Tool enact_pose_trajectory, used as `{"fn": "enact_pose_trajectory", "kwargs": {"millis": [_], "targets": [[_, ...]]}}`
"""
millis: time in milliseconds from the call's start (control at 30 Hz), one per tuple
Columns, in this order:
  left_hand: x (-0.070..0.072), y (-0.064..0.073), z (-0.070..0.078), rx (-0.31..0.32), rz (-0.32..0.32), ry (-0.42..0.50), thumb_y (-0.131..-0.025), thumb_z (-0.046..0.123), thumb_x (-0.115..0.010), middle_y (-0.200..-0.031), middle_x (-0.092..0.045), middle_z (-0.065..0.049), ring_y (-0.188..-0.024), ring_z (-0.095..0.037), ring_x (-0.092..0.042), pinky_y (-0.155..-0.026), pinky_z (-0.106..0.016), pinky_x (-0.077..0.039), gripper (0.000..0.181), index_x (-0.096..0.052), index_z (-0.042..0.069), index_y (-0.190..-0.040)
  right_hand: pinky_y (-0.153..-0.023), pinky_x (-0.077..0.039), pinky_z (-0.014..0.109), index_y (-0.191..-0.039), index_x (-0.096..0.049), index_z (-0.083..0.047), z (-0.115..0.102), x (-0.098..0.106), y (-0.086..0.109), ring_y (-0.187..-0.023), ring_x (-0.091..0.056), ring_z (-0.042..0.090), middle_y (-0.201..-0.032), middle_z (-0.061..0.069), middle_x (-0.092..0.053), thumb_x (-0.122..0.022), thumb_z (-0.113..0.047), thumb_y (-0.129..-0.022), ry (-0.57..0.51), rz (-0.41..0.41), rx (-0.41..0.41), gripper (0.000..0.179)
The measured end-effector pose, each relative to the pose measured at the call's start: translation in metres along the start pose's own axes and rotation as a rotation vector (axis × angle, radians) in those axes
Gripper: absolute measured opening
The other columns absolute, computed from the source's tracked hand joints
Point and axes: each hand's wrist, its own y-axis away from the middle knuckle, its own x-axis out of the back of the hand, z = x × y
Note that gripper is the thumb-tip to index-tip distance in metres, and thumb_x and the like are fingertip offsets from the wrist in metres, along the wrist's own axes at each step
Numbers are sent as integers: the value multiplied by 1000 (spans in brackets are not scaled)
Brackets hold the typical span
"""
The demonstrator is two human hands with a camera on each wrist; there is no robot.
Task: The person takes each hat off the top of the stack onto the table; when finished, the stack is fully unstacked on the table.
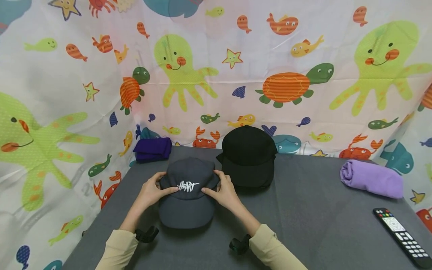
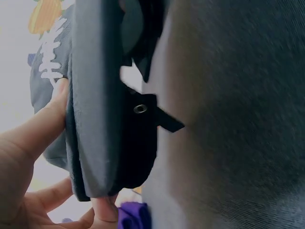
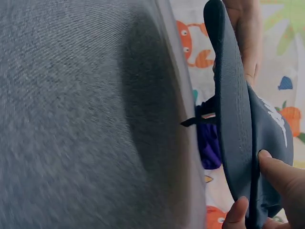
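Note:
Both hands hold a dark grey cap [image 1: 187, 215] with white "HEART" lettering on its front, raised off the table with its brim toward me. My left hand [image 1: 152, 191] pinches its left side, thumb on the front panel beside the lettering and fingers behind. On the other side my right hand [image 1: 227, 190] pinches it the same way, thumb by the end of the lettering. The left wrist view shows the cap's back strap [image 2: 167, 120] with a metal eyelet hanging below the crown. Just behind and to the right, a black cap [image 1: 249, 157] stands on the table.
A folded dark purple cloth [image 1: 153, 149] lies at the back left of the grey table [image 1: 310, 210]. At the right are a rolled lilac towel [image 1: 371, 179] and a black remote control [image 1: 401, 236]. A curtain [image 1: 209, 45] printed with sea animals surrounds the table's back and sides.

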Motion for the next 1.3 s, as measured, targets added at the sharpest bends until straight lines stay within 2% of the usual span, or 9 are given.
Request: {"fn": "enact_pose_trajectory", "kwargs": {"millis": [167, 333, 533, 700, 867, 1000, 1100, 1200, 1300], "targets": [[-5, -9, -10, 21, -31, -15, -72, 54, -73, -133, -45, -28, -114, -41, -50, -88, -53, -44, 86, -42, 7, -137, -57, -40, 23, -138, -37, -3, 12, -13, -3, -63, -45, 11, -98, 16, -46, -73, -33, -80, -7, -33, -47, 74], [-12, -18, -22, 21, -21, -28, -71, 52, -74, -131, -47, -28, -115, -42, -49, -89, -54, -43, 84, -44, 7, -136, -57, -40, 24, -139, -35, -2, 22, -24, -6, -63, -44, 11, -100, 17, -45, -73, -28, -81, -15, -36, -29, 74], [-17, -23, -29, 14, -5, -4, -73, 49, -74, -131, -48, -27, -114, -40, -50, -89, -53, -43, 83, -43, 5, -136, -62, -42, 22, -143, -31, -5, 27, -30, -7, -76, -47, 14, -120, 20, -42, -75, -22, -79, -28, -56, -49, 79], [-19, -23, -35, -10, -33, 15, -77, 49, -70, -133, -45, -27, -116, -40, -49, -91, -52, -43, 85, -36, 4, -140, -75, -49, 31, -146, -25, -7, 29, -29, -4, -95, -51, 25, -140, 24, -28, -75, -19, -79, -64, -92, -33, 85], [-18, -16, -39, -69, -75, 30, -83, 45, -66, -138, -38, -29, -118, -43, -48, -92, -53, -43, 84, -28, 1, -144, -94, -45, 44, -149, -18, -9, 27, -26, 2, -119, -45, 37, -149, 27, -10, -75, -23, -79, -82, -186, 4, 92], [-17, -7, -43, -121, -90, -3, -85, 45, -63, -140, -34, -30, -120, -44, -46, -95, -54, -40, 85, -24, 0, -145, -102, -34, 52, -150, -12, -11, 24, -23, 10, -133, -27, 42, -150, 28, -5, -77, -30, -77, -28, -250, 20, 99], [-19, 0, -45, -165, -105, -21, -84, 45, -64, -142, -29, -31, -125, -44, -40, -99, -55, -36, 88, -21, 0, -146, -104, -30, 55, -151, -8, -14, 20, -21, 16, -138, -14, 43, -151, 27, 0, -77, -34, -76, 18, -301, 21, 104], [-19, 8, -49, -183, -165, -22, -81, 47, -67, -147, -18, -30, -132, -46, -26, -102, -60, -28, 96, -16, 3, -148, -104, -30, 53, -151, -5, -14, 15, -20, 23, -138, -11, 42, -152, 25, 6, -78, -36, -74, 57, -364, 28, 108], [-18, 18, -49, -168, -254, -31, -75, 50, -72, -150, -8, -29, -136, -47, -14, -102, -65, -22, 106, -9, 8, -150, -104, -29, 54, -151, -3, -15, 12, -21, 29, -139, -9, 42, -152, 24, 11, -80, -38, -71, 99, -428, 31, 113]]}}
